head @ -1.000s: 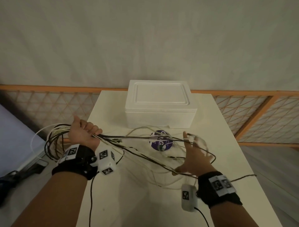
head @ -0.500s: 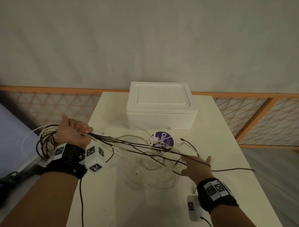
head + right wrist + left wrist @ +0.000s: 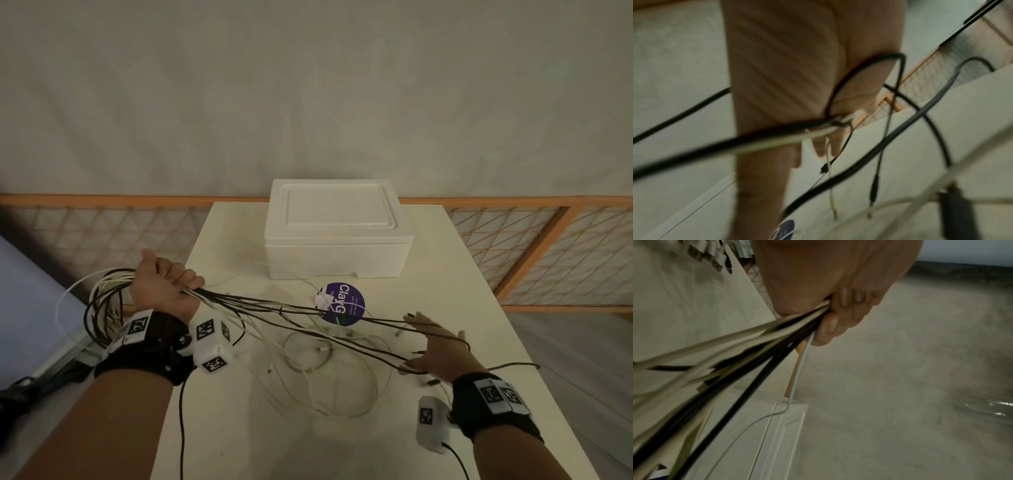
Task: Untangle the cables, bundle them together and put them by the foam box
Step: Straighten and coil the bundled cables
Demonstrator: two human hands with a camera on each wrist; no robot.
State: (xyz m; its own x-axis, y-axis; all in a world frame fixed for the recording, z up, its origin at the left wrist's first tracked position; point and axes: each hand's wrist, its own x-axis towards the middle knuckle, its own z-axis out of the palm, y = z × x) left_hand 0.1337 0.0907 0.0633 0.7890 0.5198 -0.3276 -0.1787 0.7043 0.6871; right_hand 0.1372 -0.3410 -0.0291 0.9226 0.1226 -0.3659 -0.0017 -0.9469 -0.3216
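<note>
**Left fist full of cables, right hand spread among the strands**

From my remote seat I see the left hand [image 3: 161,287] raised beside the left edge of the surface [image 3: 445,274], its fingers [image 3: 828,327] curled tight round a mixed handful of black and white cables [image 3: 274,308]; behind the fist the cables hang in loose loops off the side of the surface; in front of it they fan out rightward in a taut, low spread. The left wrist view confirms the grip, the strands leaving the fist under the curled fingertips; one thin white strand droops away from the rest.

The right hand [image 3: 435,349] sits low over the right side of the surface with its fingers straight and spread wide; several black strands cross its fingers and one runs on past the wrist toward the right edge. In the right wrist view a black strand loops round the thumb side of the hand [image 3: 797,81] and a bundle crosses the palm; the picture is blurred, so I cannot tell whether any strand is actually pinched.

Between the two hands more thin white cable lies in slack coils on the surface; a round purple sticker [image 3: 342,303] shows under the strands, just in front of the foam box [image 3: 337,229]; the box stands closed at the far middle of the surface, the nearest cable ends lying close to its front wall.
</note>
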